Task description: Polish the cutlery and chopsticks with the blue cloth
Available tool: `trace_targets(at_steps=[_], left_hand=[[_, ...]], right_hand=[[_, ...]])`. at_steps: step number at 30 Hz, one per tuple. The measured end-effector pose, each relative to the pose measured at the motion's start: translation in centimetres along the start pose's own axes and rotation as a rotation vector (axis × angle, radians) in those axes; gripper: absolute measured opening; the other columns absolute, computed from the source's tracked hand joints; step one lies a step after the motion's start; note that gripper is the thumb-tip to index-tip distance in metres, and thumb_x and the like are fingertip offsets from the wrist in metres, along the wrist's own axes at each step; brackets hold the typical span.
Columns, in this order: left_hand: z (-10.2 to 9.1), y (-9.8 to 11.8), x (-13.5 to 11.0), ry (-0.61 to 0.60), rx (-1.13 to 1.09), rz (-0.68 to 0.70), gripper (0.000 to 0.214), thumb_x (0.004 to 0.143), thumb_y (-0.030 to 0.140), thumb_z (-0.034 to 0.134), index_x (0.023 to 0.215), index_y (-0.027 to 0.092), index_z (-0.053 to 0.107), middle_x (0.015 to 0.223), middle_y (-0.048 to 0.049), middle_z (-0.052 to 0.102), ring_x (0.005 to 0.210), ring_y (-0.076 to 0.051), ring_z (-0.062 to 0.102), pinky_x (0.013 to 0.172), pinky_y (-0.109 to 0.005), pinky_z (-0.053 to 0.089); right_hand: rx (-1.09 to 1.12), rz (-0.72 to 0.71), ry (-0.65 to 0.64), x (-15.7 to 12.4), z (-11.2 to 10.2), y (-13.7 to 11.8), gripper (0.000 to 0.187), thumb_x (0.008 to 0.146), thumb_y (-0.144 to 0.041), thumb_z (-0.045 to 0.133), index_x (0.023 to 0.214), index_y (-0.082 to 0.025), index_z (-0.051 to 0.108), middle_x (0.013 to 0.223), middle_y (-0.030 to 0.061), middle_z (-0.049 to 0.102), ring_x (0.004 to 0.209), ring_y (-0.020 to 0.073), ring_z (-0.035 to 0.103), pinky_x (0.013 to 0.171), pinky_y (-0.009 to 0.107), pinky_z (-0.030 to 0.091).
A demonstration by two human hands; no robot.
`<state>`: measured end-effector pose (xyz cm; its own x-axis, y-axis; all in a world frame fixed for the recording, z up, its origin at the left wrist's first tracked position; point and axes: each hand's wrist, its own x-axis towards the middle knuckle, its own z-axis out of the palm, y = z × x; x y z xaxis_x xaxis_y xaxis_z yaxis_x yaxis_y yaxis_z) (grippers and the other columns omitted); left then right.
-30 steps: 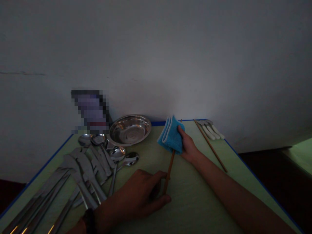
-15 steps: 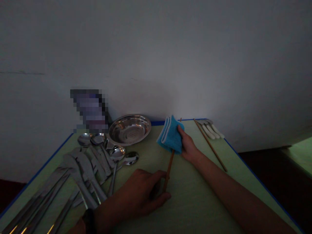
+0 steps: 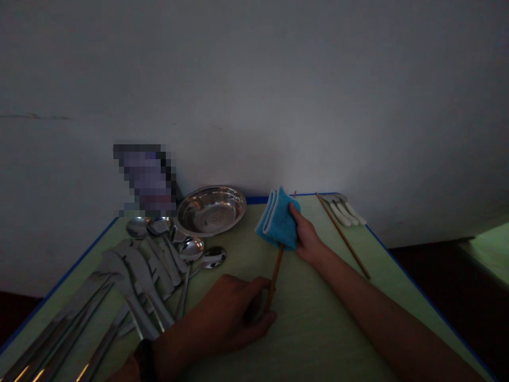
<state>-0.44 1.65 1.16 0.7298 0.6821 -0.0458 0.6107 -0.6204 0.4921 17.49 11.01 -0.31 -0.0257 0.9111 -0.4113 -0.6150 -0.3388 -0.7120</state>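
My left hand (image 3: 226, 315) pinches the near end of a wooden chopstick (image 3: 275, 276) that lies on the pale green table (image 3: 318, 329). My right hand (image 3: 307, 239) grips a folded blue cloth (image 3: 278, 220) wrapped around the far part of the same chopstick. The stick's far tip pokes out beyond the cloth near the table's back edge.
A steel bowl (image 3: 210, 208) sits at the back. Several spoons and knives (image 3: 147, 265) lie spread at the left. A second wooden chopstick (image 3: 342, 236) and white-handled cutlery (image 3: 344, 209) lie at the back right. A blurred object (image 3: 145, 178) stands by the wall.
Nearly nothing has moved; my left hand has shifted very slightly and the view has drifted a little.
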Motion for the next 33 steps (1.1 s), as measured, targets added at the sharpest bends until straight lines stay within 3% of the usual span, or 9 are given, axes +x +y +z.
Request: trace_targets(at_steps=[33], left_hand=[[0.35, -0.18, 0.05, 0.003, 0.019, 0.012, 0.028, 0.082, 0.037, 0.048, 0.106, 0.022, 0.049, 0.068, 0.0034, 0.063, 0.059, -0.014, 0.059, 0.057, -0.026, 0.037]], right_hand=[[-0.013, -0.016, -0.028, 0.20, -0.19, 0.16, 0.031, 0.083, -0.037, 0.049, 0.100, -0.014, 0.060, 0.091, 0.0077, 0.070, 0.089, 0.0175, 0.065, 0.084, 0.033, 0.050]])
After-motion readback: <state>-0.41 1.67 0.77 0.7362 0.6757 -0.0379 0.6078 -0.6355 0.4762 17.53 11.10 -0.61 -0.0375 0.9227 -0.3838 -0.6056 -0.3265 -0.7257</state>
